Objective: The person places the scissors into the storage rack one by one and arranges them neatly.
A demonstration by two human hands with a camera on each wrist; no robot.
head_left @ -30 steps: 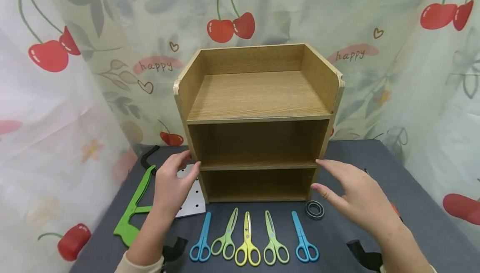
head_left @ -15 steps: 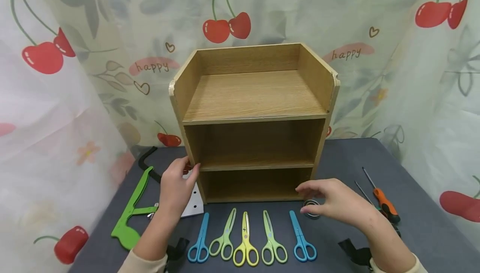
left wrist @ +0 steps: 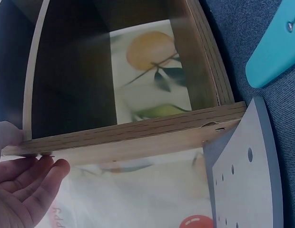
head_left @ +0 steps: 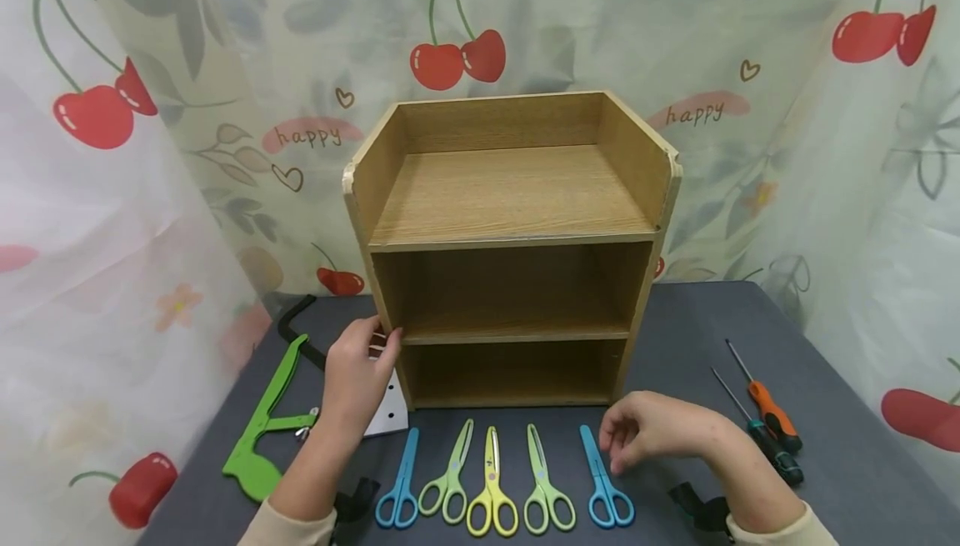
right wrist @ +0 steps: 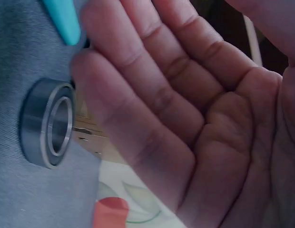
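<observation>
The wooden shelf (head_left: 510,196) stands upright on the grey-covered table (head_left: 697,338). The left hand (head_left: 356,375) grips the front edge of the shelf's left side panel, thumb on the front edge and fingers against the outer face, closed to the thickness of the board. The right hand (head_left: 652,428) is positioned in front of the shelf's lower right corner, fingers loosely bent, thumb apart from them, with no part in its grasp; contact with the scissors beside it cannot be determined. The dark ring (right wrist: 48,123) lies flat near the shelf's right front corner, apart from the fingers. Five scissors lie in a row in front of the shelf, left to right: left blue scissors (head_left: 407,458), left green scissors (head_left: 453,471), yellow scissors (head_left: 492,479), right green scissors (head_left: 543,475), right blue scissors (head_left: 596,458). The white perforated panel (head_left: 388,408) is located just left of the shelf; the green-framed tool (head_left: 262,423) lies farther left. The orange-handled screwdriver (head_left: 772,409) and teal-handled screwdriver (head_left: 772,450) lie well to the shelf's right.
</observation>
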